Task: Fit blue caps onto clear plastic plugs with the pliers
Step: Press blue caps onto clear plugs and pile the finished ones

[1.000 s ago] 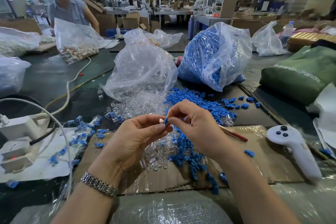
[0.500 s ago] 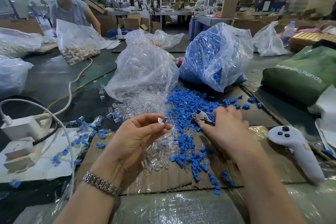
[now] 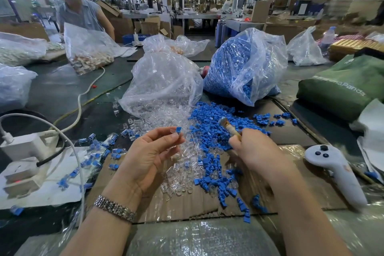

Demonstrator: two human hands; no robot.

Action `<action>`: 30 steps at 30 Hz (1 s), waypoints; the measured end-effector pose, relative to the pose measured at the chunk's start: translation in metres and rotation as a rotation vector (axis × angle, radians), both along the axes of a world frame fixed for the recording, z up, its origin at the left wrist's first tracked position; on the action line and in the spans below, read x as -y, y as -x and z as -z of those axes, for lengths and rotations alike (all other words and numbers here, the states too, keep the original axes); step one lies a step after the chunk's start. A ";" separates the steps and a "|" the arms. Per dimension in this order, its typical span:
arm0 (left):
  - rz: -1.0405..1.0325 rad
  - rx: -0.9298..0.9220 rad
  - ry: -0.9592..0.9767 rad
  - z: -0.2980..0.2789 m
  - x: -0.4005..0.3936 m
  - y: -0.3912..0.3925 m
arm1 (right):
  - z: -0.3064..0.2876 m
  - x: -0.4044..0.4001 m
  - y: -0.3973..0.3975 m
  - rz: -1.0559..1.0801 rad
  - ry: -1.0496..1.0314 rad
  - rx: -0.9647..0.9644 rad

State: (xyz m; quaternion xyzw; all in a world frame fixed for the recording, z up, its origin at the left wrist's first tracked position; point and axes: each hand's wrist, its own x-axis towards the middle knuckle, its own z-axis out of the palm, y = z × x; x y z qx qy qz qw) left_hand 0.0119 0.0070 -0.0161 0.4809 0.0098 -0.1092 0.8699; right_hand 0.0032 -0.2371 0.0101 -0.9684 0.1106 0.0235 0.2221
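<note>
The one bit of writing I can read is white lettering ending in "Panda" on the soft green fabric bag (image 3: pixel 340 87) at my far right. Ahead of me slump two crinkled, glossy plastic sacks: the left sack (image 3: pixel 164 83) spills clear plastic plugs (image 3: pixel 166 114), small glassy cylinders, and the right sack (image 3: pixel 245 64) is packed with blue caps (image 3: pixel 209 118), little matte squarish pieces that fan out onto the dark table. Both piles run down onto the flat corrugated cardboard sheet (image 3: pixel 187 203) under my wrists. To the right of it lies a smooth white handheld controller (image 3: pixel 334 170) with dark buttons; to the left sits a boxy white power strip (image 3: pixel 22 149) with a curling white cable.

My right hand (image 3: pixel 257 151) is curled into a fist round the handles of the pliers (image 3: pixel 229 128), whose blurred metal nose points up over the blue pile. My left hand (image 3: pixel 147 156), palm up, pinches one clear plug with a blue cap (image 3: pixel 176 131) on it between thumb and fingertips, beside the pliers but apart from them. A ridged metal bracelet (image 3: pixel 114 208) wraps that wrist.
</note>
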 end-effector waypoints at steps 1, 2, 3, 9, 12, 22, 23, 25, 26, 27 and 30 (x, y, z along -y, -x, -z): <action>-0.013 0.006 0.001 -0.001 0.000 0.000 | -0.003 -0.001 0.001 -0.004 -0.123 0.033; -0.024 0.011 0.003 -0.002 0.000 0.000 | -0.007 -0.001 0.003 -0.012 -0.274 0.055; -0.032 0.016 0.004 -0.002 -0.001 0.000 | -0.011 -0.001 0.005 -0.033 -0.432 0.048; -0.060 0.064 0.021 -0.001 -0.005 -0.003 | -0.021 -0.017 0.018 -0.376 -0.853 -0.321; -0.062 0.083 0.002 0.000 -0.004 -0.004 | -0.019 -0.031 0.020 -0.452 -0.783 -0.339; -0.075 0.148 -0.180 -0.004 -0.001 0.002 | -0.026 -0.039 0.024 -0.498 -0.773 -0.346; -0.074 0.167 -0.212 -0.004 -0.002 0.002 | -0.026 -0.039 0.024 -0.497 -0.772 -0.347; -0.077 0.198 -0.256 -0.003 -0.002 0.002 | -0.025 -0.039 0.024 -0.486 -0.762 -0.344; -0.085 0.208 -0.273 -0.002 -0.003 0.002 | -0.024 -0.040 0.024 -0.480 -0.747 -0.336; -0.098 0.217 -0.291 -0.001 -0.003 0.001 | -0.024 -0.041 0.024 -0.475 -0.727 -0.319; -0.126 0.242 -0.343 0.001 -0.002 -0.001 | -0.020 -0.046 0.025 -0.459 -0.690 -0.258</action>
